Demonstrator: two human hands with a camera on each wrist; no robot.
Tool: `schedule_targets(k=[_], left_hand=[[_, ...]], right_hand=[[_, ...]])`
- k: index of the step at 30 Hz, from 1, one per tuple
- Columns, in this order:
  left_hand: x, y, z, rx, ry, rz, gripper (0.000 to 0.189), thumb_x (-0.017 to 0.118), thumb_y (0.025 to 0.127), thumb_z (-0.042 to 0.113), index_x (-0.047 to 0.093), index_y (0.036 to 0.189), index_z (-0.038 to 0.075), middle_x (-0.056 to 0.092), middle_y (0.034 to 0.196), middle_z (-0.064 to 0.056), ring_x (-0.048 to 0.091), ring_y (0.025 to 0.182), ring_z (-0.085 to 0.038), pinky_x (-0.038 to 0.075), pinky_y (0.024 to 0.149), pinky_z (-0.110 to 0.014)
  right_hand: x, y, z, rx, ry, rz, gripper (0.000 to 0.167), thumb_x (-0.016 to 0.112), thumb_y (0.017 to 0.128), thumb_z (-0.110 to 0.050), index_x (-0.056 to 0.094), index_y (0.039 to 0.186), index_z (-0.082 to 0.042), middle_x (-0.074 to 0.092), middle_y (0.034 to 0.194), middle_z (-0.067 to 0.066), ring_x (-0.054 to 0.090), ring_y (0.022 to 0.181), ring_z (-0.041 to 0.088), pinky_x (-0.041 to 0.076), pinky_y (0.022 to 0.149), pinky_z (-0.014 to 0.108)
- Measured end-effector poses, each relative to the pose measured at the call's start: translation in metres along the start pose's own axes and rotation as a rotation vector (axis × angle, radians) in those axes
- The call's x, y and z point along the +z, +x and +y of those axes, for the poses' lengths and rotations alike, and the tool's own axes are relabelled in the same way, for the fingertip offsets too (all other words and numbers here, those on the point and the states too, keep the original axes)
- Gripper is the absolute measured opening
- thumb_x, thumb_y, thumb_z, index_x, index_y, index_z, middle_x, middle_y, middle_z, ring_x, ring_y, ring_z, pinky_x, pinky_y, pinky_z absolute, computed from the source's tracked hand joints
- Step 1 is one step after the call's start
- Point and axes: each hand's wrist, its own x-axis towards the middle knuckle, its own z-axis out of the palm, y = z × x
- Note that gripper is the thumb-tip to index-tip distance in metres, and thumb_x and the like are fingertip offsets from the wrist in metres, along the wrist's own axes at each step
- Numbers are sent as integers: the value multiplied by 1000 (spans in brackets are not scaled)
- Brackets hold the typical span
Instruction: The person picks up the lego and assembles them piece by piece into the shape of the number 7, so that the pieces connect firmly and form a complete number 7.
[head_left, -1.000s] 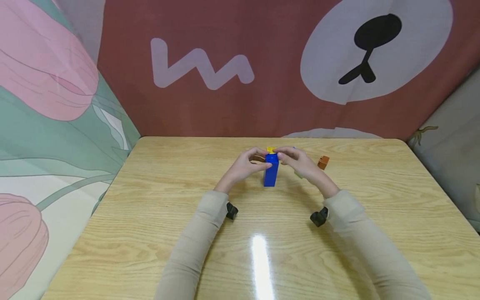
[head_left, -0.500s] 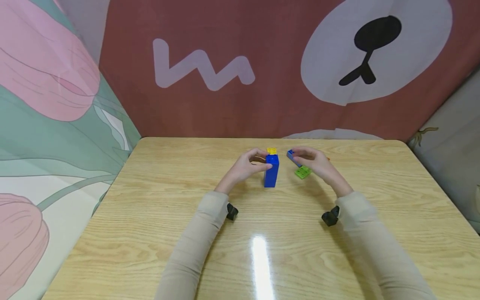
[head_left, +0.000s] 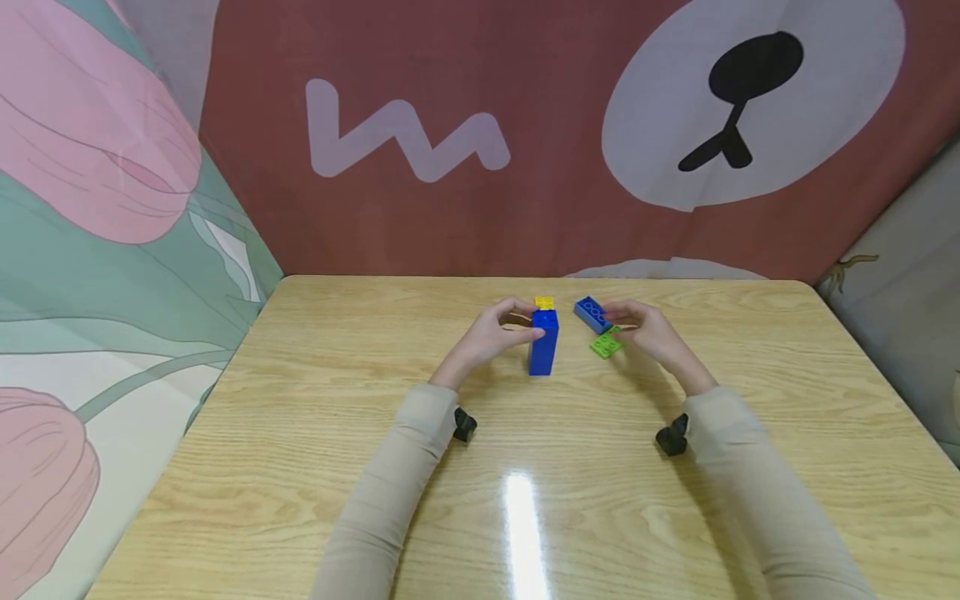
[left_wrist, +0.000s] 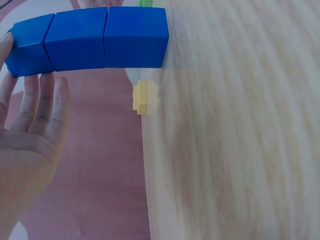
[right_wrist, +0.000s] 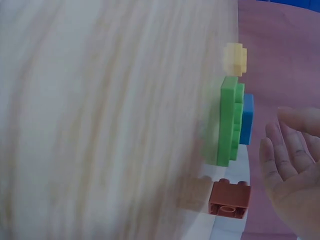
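A tower of three blue building blocks (head_left: 543,352) stands upright on the table. My left hand (head_left: 491,335) pinches its top block, thumb on one side and fingertips on the other, as the left wrist view shows with the blue blocks (left_wrist: 135,39). To the right, my right hand (head_left: 651,333) hovers with nothing in it, fingers loosely bent. In the head view its fingertips overlap a blue toy brick (head_left: 591,313) and a flat green toy brick (head_left: 604,343). The right wrist view shows these fingers (right_wrist: 287,155) apart from the green brick (right_wrist: 227,125).
A yellow brick (head_left: 543,302) lies behind the tower. In the right wrist view an orange-brown brick (right_wrist: 230,199) sits beside the green one; my right hand hides it in the head view. A printed curtain (head_left: 420,225) hangs behind the table's (head_left: 360,287) far edge.
My right hand has left the tower's top and moved right, over the blue and green bricks, uncovering them and covering the orange-brown brick. My left hand keeps its hold on the tower.
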Motion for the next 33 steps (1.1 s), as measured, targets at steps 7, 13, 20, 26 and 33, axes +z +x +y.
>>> schedule_targets(k=[7, 13, 20, 26, 33], left_hand=[[1, 0, 0, 4, -7, 2, 36, 71, 87, 20, 60, 120, 11, 58, 128, -8, 58, 117, -24, 54, 89, -32], [2, -1, 0, -17, 1, 2, 37, 71, 87, 23, 60, 121, 13, 57, 129, -6, 57, 118, -23, 54, 91, -33], [1, -1, -2, -19, 0, 3, 38, 72, 86, 24, 60, 121, 14, 57, 129, -6, 57, 118, -23, 54, 91, -34], [1, -1, -1, -14, 2, 2, 38, 71, 87, 24, 60, 122, 14, 57, 129, -6, 57, 118, -23, 54, 91, -33], [0, -1, 1, -18, -5, -2, 39, 71, 87, 23, 59, 123, 11, 57, 131, -7, 56, 120, -25, 53, 92, -34]], right_hand=[[-2, -1, 8, 5, -17, -4, 47, 52, 88, 13, 44, 134, 12, 50, 131, 35, 50, 122, 47, 51, 95, 31], [-3, -3, 11, 59, -15, -1, 47, 52, 89, 11, 43, 135, 10, 48, 135, 34, 47, 126, 46, 43, 103, 53], [-4, -2, 16, 86, -76, -13, 46, 52, 89, 9, 44, 135, 10, 44, 139, 33, 41, 131, 47, 43, 103, 54], [-3, -2, 14, 79, -102, -12, 45, 53, 89, 9, 46, 133, 11, 45, 137, 34, 42, 129, 49, 44, 101, 54], [-2, -1, 14, 58, -151, -18, 42, 53, 88, 11, 49, 129, 12, 48, 133, 35, 45, 125, 50, 43, 101, 56]])
